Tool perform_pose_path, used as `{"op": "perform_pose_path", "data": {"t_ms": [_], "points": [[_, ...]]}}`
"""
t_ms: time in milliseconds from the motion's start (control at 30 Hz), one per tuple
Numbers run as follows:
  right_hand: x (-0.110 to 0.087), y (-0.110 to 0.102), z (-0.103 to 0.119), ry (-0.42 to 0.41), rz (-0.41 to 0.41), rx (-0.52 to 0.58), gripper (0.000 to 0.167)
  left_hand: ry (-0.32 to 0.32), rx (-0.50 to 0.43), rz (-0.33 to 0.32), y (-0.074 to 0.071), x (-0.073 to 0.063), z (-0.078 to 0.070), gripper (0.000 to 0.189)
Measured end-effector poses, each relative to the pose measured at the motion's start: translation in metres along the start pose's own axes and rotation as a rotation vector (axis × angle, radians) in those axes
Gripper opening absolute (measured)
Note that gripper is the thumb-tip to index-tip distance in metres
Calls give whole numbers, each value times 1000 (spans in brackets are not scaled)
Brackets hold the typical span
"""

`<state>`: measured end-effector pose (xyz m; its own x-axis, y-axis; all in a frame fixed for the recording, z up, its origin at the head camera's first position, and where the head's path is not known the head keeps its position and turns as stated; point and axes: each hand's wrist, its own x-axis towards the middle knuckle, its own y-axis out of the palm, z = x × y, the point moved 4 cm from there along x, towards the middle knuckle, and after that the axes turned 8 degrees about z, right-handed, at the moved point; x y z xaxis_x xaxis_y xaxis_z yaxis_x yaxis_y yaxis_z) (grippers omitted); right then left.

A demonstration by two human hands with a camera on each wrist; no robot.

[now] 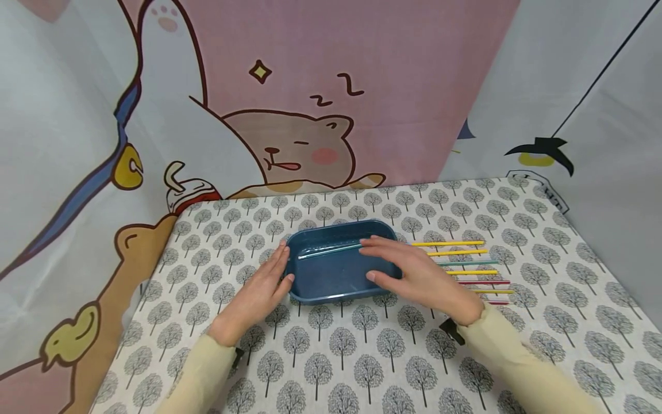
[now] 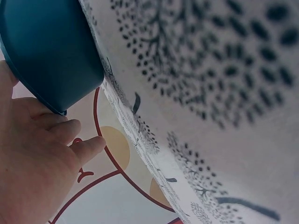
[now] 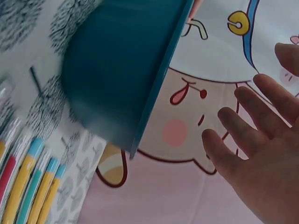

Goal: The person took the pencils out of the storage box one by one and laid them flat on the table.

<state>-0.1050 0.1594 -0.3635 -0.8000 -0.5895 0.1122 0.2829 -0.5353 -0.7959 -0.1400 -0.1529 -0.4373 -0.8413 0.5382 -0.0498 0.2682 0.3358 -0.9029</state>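
A dark blue rectangular tray (image 1: 331, 282) stands on the patterned cloth, with one teal pencil-like stick (image 1: 331, 250) lying in it toward the back. My left hand (image 1: 266, 290) rests against the tray's left end, fingers mostly extended and thumb apart at the front corner. Over the right end hovers my right hand (image 1: 408, 273), hiding that part of the rim. In the right wrist view its fingers (image 3: 252, 140) are spread above the tray and hold nothing. The right end of the teal stick reaches up to the right fingertips in the head view; contact is unclear.
Right of the tray, several slim sticks lie side by side: yellow ones (image 1: 457, 252), a teal one (image 1: 473, 263) and red ones (image 1: 488, 282). Their near ends are partly behind the right hand. A printed cartoon curtain (image 1: 414, 86) hangs behind the table.
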Motion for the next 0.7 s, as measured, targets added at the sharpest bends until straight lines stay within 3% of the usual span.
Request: {"op": "perform_pose_path", "data": {"t_ms": [367,700], "points": [[36,19,11,-25,70,-104,64,-27,1,27,0,0,2,67],[67,14,24,-72,92,-268,66,-27,-3,18,0,1,1,67]]}}
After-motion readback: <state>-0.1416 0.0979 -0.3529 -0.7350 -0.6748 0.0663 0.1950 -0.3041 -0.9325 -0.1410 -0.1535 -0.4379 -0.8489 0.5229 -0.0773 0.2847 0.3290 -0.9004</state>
